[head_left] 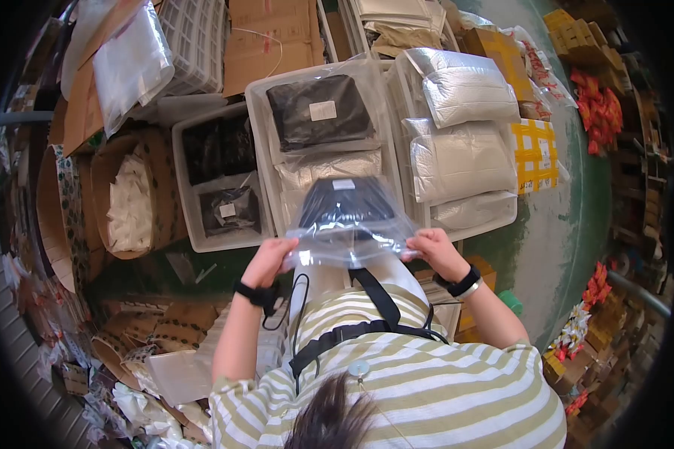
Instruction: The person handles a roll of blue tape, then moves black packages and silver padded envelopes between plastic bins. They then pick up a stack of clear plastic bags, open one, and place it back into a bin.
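Observation:
A clear plastic bag (pixel 352 233) with a dark folded item (pixel 344 200) inside is stretched between my two hands. A small white label shows on its far part. My left hand (pixel 274 254) pinches the bag's near left corner, and my right hand (pixel 431 248) pinches the near right corner. Beyond the bag stands a white plastic bin (pixel 256 120), holding silvery padded pouches (pixel 329 168) and another bagged dark item (pixel 322 108) with a white label. The far end of my bag overlaps this bin's near part.
Another bin (pixel 191 217) on the left holds dark bagged items. On the right, a bin (pixel 494 223) is stacked with silver pouches (pixel 460 161). A cardboard box (pixel 101 191) of white packets stands far left. Yellow-taped cartons (pixel 535 153) are at the right, on the green floor (pixel 569 224).

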`<state>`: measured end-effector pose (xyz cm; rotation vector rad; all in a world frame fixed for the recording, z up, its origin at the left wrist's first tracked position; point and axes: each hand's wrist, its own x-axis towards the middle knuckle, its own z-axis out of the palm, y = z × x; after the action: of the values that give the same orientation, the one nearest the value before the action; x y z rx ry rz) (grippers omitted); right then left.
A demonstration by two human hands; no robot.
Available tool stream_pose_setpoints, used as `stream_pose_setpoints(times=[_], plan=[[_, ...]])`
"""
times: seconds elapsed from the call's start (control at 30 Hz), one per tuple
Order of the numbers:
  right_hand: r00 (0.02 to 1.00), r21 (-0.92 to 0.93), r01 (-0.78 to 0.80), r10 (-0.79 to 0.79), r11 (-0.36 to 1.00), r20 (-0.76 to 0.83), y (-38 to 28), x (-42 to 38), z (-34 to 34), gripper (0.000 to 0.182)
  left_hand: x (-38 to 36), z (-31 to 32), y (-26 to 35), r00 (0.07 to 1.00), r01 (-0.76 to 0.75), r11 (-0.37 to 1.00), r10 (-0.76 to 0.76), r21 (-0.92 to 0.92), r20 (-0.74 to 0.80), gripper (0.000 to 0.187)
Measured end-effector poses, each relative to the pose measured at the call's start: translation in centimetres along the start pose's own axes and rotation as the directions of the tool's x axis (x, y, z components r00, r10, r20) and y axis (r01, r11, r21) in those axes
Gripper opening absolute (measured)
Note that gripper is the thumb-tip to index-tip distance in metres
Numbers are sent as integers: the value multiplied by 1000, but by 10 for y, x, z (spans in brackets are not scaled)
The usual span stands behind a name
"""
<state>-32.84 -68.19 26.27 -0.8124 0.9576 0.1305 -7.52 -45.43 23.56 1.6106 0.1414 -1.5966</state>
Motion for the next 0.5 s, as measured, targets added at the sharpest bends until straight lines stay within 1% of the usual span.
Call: stream_pose_setpoints(times=[0.03, 0.07, 0.1, 0.17, 0.2, 0.23, 0.3, 0.33, 0.43, 0.5], plan=[[999, 33, -32, 32, 999, 13, 0, -9, 3, 16, -14, 1, -7, 1000, 21, 999, -22, -44, -18, 22], [997, 8, -71, 70, 997, 19, 0, -16, 7, 16, -24, -1, -17, 999, 34, 997, -36, -62, -17, 23], [996, 0, -86, 86, 996, 33, 1, -21, 11, 15, -37, 4, -20, 996, 76, 992, -81, -100, -48, 25], [989, -3, -145, 145, 989, 28, 9, -23, 17, 16, -41, -1, -46, 991, 126, 982, -132, -139, -31, 27], [986, 19, -159, 158, 987, 58, 20, -21, 15, 16, -42, -2, -56, 990, 131, 984, -136, -120, -38, 28], [975, -119, -201, 210, 972, 67, 29, -23, 15, 16, -44, -2, -71, 983, 165, 980, -172, -115, -57, 28], [951, -390, -251, 301, 886, 72, 41, -28, 17, 17, -42, 0, -92, 969, 219, 970, -229, -104, -92, 28], [940, -334, -321, 341, 886, 1, 37, -33, 23, 18, -44, 4, -93, 963, 216, 973, -226, -82, -148, 27], [959, -77, -281, 283, 957, 17, 49, -14, 6, 18, -29, 0, -107, 974, 197, 978, -203, -67, -98, 27], [948, -179, -311, 319, 933, 15, 62, 1, -5, 19, -17, -2, -113, 978, 179, 984, -176, 18, -109, 29]])
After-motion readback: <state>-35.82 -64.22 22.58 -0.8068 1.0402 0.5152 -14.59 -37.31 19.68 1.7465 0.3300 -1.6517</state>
